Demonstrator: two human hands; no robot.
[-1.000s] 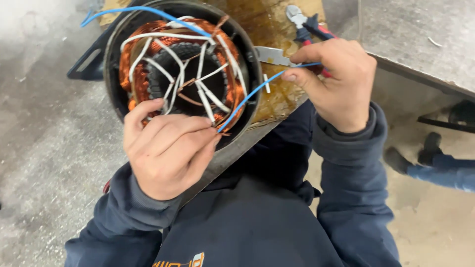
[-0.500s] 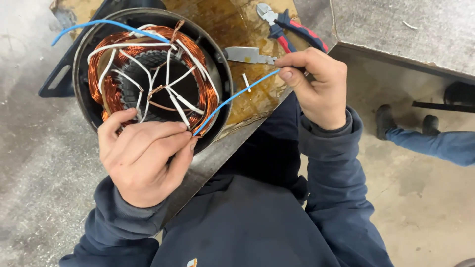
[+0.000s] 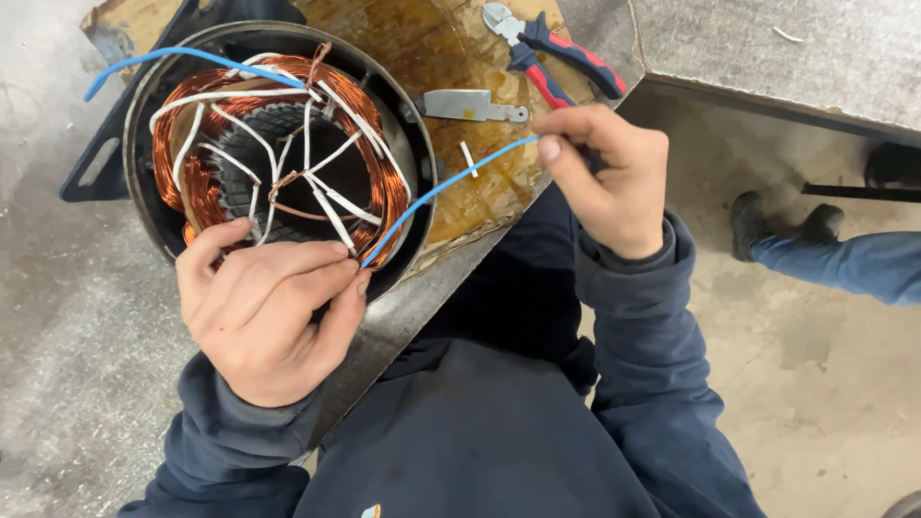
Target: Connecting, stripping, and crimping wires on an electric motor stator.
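Two hands on one blue wire (image 3: 451, 182). Left hand (image 3: 264, 317), lower left, fingers pinched shut on the wire's lower end at the near rim of the motor stator (image 3: 278, 153). Right hand (image 3: 609, 177), centre right, thumb and forefinger clamped on the upper end, wire taut between. Copper windings (image 3: 192, 182) with white sleeved leads inside. Beyond: small metal blade (image 3: 470, 105), red-blue cutters (image 3: 552, 53) upper centre.

Stained bench (image 3: 480, 206): stator (image 3: 278, 153), cutters (image 3: 552, 48), metal blade (image 3: 470, 105).
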